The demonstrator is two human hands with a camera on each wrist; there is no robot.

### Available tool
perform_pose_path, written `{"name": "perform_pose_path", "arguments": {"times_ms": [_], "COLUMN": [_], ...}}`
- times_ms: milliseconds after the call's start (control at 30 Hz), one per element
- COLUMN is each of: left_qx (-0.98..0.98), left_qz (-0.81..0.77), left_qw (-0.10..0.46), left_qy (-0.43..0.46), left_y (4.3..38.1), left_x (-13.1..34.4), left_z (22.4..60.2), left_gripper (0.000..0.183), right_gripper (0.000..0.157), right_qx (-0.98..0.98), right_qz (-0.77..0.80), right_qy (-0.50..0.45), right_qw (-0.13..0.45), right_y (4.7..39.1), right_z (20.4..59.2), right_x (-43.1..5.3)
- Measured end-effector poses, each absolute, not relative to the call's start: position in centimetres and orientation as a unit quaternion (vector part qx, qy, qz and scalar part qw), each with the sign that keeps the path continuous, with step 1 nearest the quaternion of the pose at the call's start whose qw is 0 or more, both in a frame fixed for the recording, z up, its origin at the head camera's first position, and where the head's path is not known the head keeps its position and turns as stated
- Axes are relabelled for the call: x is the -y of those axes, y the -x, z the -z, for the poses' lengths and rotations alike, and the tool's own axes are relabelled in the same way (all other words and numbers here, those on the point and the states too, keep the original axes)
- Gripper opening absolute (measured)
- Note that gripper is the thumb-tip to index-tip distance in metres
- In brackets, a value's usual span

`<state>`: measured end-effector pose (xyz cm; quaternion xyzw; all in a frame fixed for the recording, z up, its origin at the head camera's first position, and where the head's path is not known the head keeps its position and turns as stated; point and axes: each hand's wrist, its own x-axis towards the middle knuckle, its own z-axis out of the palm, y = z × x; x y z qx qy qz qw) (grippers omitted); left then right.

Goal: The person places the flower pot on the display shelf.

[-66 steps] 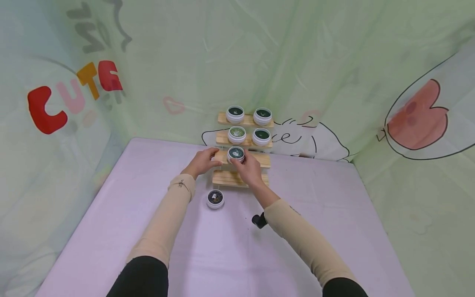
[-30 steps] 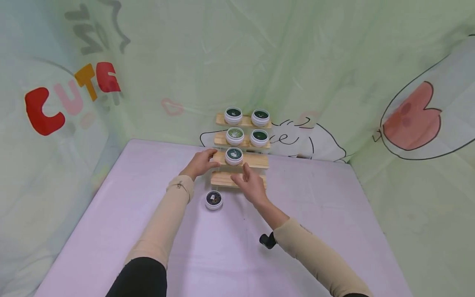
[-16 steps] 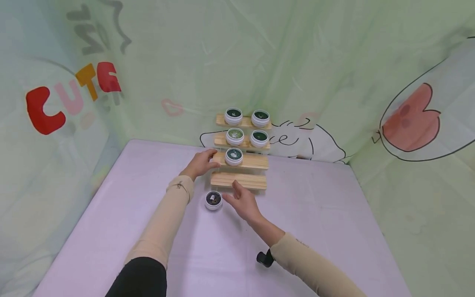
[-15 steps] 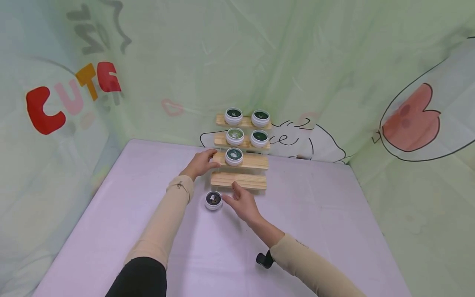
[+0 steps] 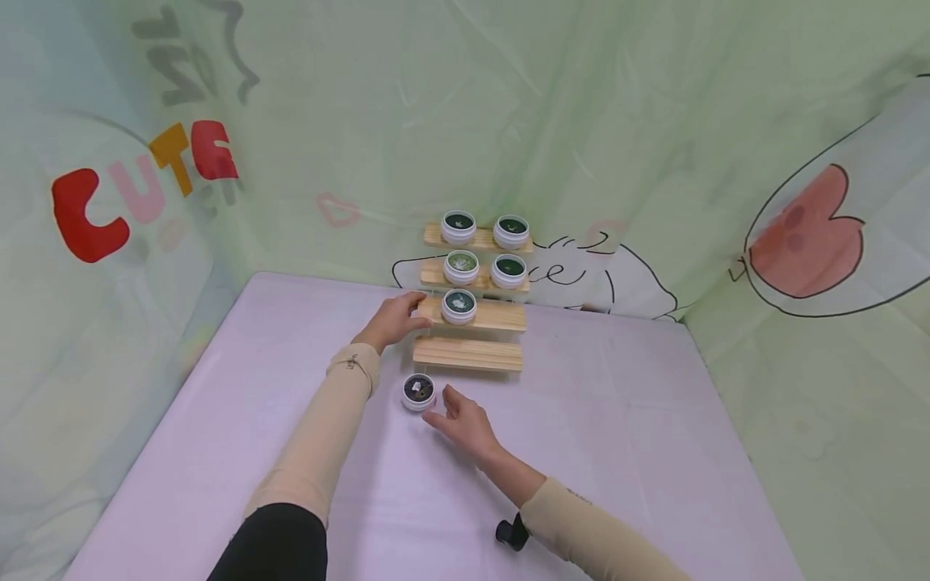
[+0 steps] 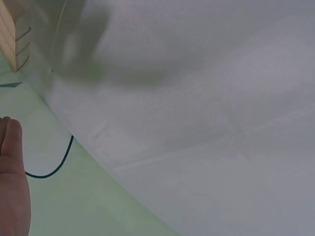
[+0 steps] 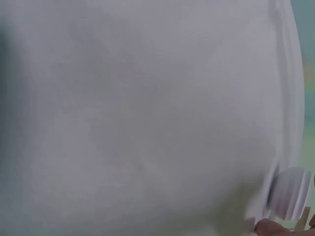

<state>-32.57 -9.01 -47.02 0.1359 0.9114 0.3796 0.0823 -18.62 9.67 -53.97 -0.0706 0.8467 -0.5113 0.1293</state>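
Note:
A stepped wooden rack [image 5: 468,353] stands at the back of the table. My left hand [image 5: 391,321] rests against the left end of its second shelf from the bottom, fingers fairly straight. One white round jar with a dark patterned top [image 5: 418,392] sits on the table before the rack. Just right of that jar is my right hand [image 5: 465,424], thumb and fingers spread, holding nothing. The right wrist view shows the jar's ridged white side [image 7: 290,193] near my fingertips [image 7: 269,227]. In the left wrist view, part of the hand [image 6: 15,191] shows below a wooden board end [image 6: 17,37].
Two jars with dark green tops stand on the top shelf, including one at left [image 5: 458,228]. Below are a light green jar [image 5: 461,267] and a dark green one [image 5: 509,272]. Another jar [image 5: 458,307] sits near my left hand. Printed cloth walls surround the lilac table [image 5: 625,452].
My right hand has let go of the jar on the second shelf from the bottom and moved down beside the table jar, fingers spread. My left hand has stayed at the rack's left end.

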Motion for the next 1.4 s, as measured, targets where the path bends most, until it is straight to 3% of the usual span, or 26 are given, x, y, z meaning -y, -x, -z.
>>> {"name": "perform_pose_path", "arguments": {"times_ms": [467, 1033, 1400], "left_qx": [-0.913, -0.917, -0.917], "left_qz": [-0.374, -0.369, -0.366], "left_qw": [0.073, 0.074, 0.070], "left_qy": [-0.144, -0.135, -0.142], "left_y": [32.6, 32.1, 32.0], "left_x": [9.1, 8.9, 8.9], "left_z": [47.2, 46.6, 46.4], "left_gripper": [0.066, 0.065, 0.064], "right_gripper": [0.075, 0.064, 0.071], "right_qx": [-0.849, -0.876, -0.878], "right_qz": [0.510, 0.468, 0.469], "right_qy": [0.079, 0.107, 0.091], "right_qw": [0.111, 0.035, 0.037], "right_y": [18.8, 19.9, 20.0], "right_z": [54.1, 54.8, 54.7], "right_x": [-8.4, -7.0, -6.7]}}
